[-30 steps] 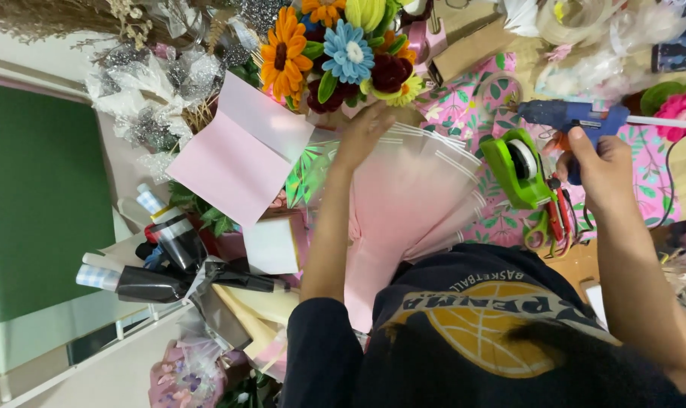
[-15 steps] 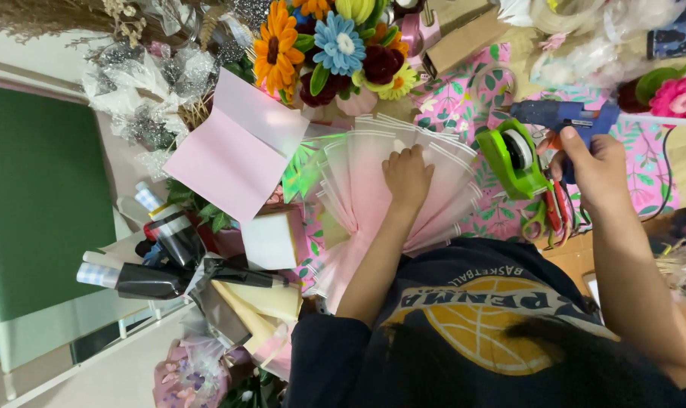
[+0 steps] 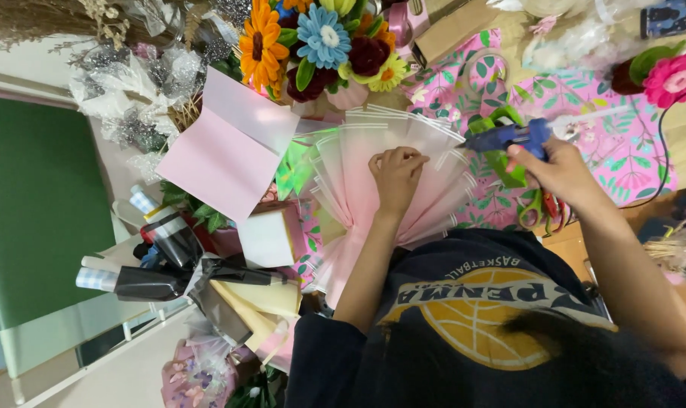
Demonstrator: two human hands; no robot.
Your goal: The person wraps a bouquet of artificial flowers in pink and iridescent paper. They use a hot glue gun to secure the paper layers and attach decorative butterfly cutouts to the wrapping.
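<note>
A fan of pink translucent wrapping sheets (image 3: 358, 162) lies spread on a pink floral tablecloth (image 3: 622, 151). My left hand (image 3: 397, 172) rests on the middle of the fan with its fingers curled, pressing the sheets down. My right hand (image 3: 558, 170) grips a blue hot glue gun (image 3: 509, 136), whose nozzle points left at the fan's right edge. A green tape dispenser (image 3: 501, 162) sits just behind the gun.
A bouquet of felt flowers (image 3: 320, 45) stands beyond the fan, with a folded pink sheet (image 3: 226, 147) to its left. Scissors (image 3: 543, 208) lie under my right wrist. A pink felt flower (image 3: 675, 75) sits far right. Wrapping rolls (image 3: 142, 279) crowd the left.
My left hand drew back from the bouquet onto the fanned sheets. My right hand took hold of the glue gun and carried it left toward the fan.
</note>
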